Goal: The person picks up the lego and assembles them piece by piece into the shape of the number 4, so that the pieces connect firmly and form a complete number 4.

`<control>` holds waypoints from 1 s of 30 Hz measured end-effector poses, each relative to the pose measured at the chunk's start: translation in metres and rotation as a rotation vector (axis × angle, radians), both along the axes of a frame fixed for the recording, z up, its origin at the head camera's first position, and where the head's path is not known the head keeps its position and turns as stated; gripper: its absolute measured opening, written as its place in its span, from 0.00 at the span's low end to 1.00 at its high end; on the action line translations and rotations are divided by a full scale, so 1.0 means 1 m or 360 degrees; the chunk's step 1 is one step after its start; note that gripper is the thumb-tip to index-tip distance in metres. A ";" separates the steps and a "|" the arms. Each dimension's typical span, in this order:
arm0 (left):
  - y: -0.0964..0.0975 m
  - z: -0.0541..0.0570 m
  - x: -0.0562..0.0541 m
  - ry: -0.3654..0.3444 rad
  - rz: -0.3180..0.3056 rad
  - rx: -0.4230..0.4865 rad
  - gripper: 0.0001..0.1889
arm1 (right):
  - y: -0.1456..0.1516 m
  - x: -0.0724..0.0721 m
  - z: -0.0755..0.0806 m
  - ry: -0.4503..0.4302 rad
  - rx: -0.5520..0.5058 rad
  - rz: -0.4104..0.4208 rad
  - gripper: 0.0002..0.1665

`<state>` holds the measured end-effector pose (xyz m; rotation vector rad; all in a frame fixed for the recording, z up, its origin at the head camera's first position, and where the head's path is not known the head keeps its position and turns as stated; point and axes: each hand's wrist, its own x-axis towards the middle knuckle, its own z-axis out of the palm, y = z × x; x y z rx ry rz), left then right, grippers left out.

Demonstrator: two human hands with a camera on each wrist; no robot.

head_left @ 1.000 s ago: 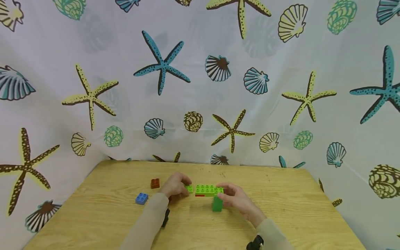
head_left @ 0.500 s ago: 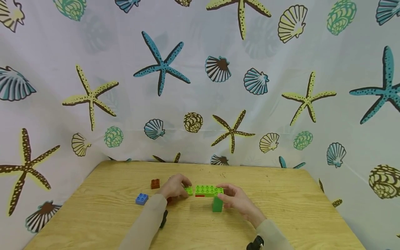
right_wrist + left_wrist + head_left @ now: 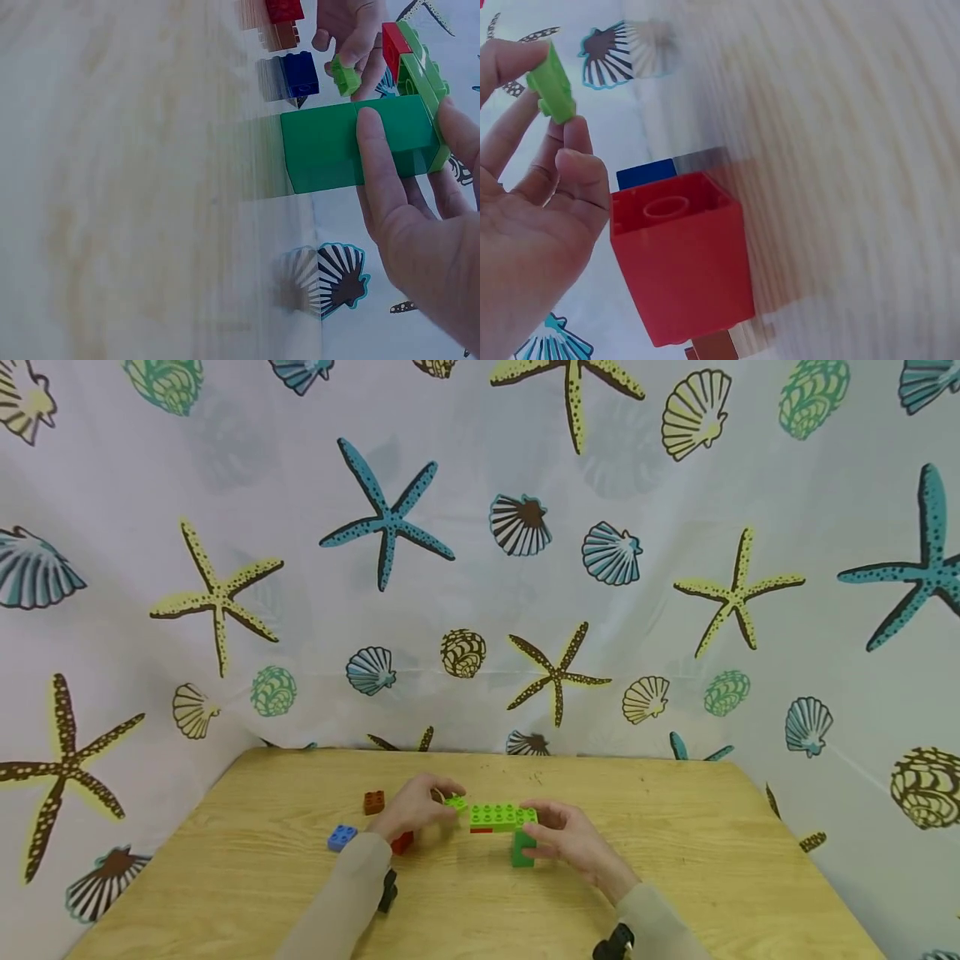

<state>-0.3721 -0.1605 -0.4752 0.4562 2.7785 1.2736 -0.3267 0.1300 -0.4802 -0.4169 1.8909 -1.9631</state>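
Note:
My left hand [image 3: 412,807] pinches a small lime-green toy brick [image 3: 553,86] between thumb and fingers, holding it tilted above the table. A larger red brick [image 3: 686,270] stands on the table beside that hand, partly hidden by it in the head view. With thumb and fingers, my right hand [image 3: 573,845] grips a dark green tower [image 3: 330,150] topped by a long lime-green studded piece [image 3: 491,817]. That piece reaches out leftward past the tower, toward the left hand. Under its free end sits a smaller red brick [image 3: 393,49].
On the wooden table [image 3: 660,827], a blue brick [image 3: 342,837] and a brownish-red brick [image 3: 374,802] lie left of the left hand. The right wrist view shows a dark blue brick [image 3: 302,73] near the left hand. A shell-printed cloth [image 3: 465,593] hangs behind.
My left hand has raised the small lime-green brick slightly and tilted it. More of the red brick shows beside the hand. The right hand and the tower stay nearly where they were.

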 end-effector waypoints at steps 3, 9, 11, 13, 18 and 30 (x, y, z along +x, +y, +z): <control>-0.002 0.000 0.003 -0.0023 -0.0018 0.0138 0.17 | 0.000 0.000 -0.002 -0.0027 -0.0022 0.0004 0.35; -0.005 0.005 0.006 -0.0051 -0.0045 0.0320 0.19 | 0.001 -0.002 -0.004 -0.0058 -0.0068 0.0012 0.36; -0.005 0.007 0.006 -0.0047 -0.0050 0.0344 0.19 | 0.001 -0.002 -0.003 -0.0051 -0.0078 0.0011 0.35; -0.005 0.009 0.007 -0.0041 -0.0054 0.0366 0.19 | 0.001 -0.002 -0.002 -0.0049 -0.0082 0.0009 0.35; -0.005 0.012 0.009 -0.0061 -0.0066 0.0446 0.18 | 0.001 -0.002 -0.001 -0.0052 -0.0087 0.0013 0.36; -0.002 0.023 0.014 -0.0077 -0.0039 0.0523 0.19 | 0.001 -0.002 0.000 -0.0068 -0.0081 0.0013 0.36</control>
